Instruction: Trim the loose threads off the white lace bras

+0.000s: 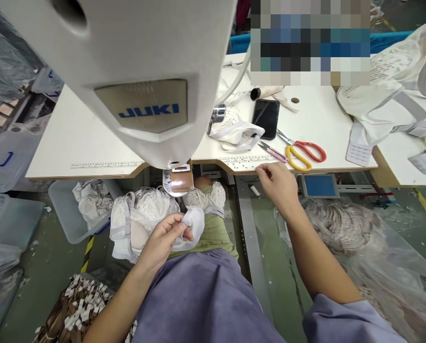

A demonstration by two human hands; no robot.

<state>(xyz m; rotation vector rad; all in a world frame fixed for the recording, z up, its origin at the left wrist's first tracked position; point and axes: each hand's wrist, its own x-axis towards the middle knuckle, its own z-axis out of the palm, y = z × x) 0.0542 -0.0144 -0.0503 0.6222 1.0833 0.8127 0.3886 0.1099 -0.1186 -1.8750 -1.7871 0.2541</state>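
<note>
My left hand (170,231) is closed, thumb and fingers pinching the edge of a white bra (197,223) over my lap. More white lace bras (150,205) lie on my lap beside it, below the sewing machine head (145,62). At the table's front edge my right hand (279,186) is curled with its fingertips together; what they hold, if anything, is hidden. Just beyond it lie pink thread snips (274,152) and scissors (299,156) with one red and one yellow handle.
On the white table (70,128) are a black phone (266,119), a lace bra (239,133) and, at right, more bras (380,100). A plastic bin (65,209) stands below left. Bagged brown pieces (345,228) lie at right; labelled brown straps (77,309) lie at lower left.
</note>
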